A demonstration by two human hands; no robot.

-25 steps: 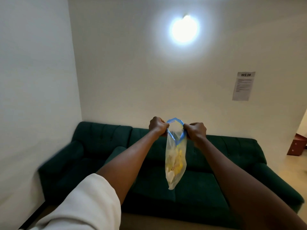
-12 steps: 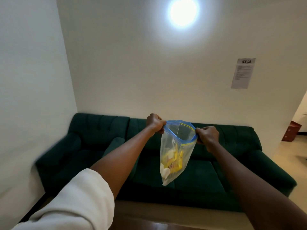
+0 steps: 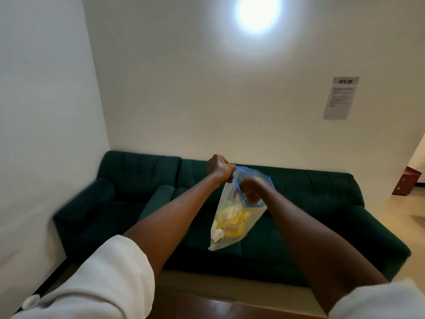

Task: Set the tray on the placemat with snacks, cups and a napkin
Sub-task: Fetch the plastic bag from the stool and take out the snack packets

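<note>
I hold a clear zip bag (image 3: 232, 224) with a blue rim up in front of me; yellow and white snacks lie at its bottom. My left hand (image 3: 219, 168) grips the rim at the bag's upper left corner. My right hand (image 3: 250, 189) is inside the bag's open mouth, seen blurred through the plastic, so how its fingers lie is unclear. No tray, placemat, cups or napkin are in view.
A dark green sofa (image 3: 322, 203) stands against the white wall behind the bag. A strip of brown table (image 3: 230, 309) shows at the bottom edge. A small white round thing (image 3: 31, 301) sits at lower left. A red-brown cabinet (image 3: 407, 183) stands at far right.
The bag's mouth was pulled open by both hands, then my right hand let go of the rim and went inside the bag. My view tilted down a little.
</note>
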